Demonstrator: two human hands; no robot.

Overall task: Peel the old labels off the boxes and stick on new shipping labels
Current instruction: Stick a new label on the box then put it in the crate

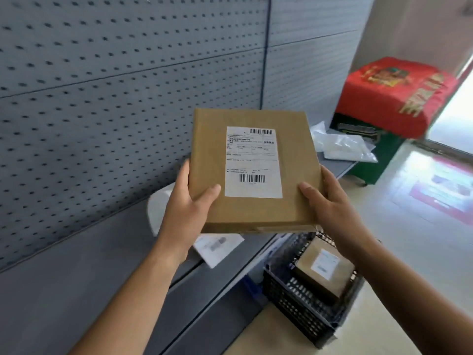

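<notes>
I hold a flat brown cardboard box [210, 155] up in the air above the grey shelf, tilted toward me. A white shipping label [252, 162] with two barcodes is stuck on its top face. My left hand [189, 208] grips the box's lower left corner, thumb on top. My right hand [330, 201] grips the lower right corner, thumb on top as well. A loose white label sheet [217, 247] lies on the shelf under the box.
A grey shelf [102, 265] runs along a perforated grey back panel [102, 85]. A black plastic crate [302, 306] on the floor holds another labelled brown box [322, 267]. Clear plastic bags [340, 144] lie at the shelf's far end. A red-covered green stand [394, 98] is beyond.
</notes>
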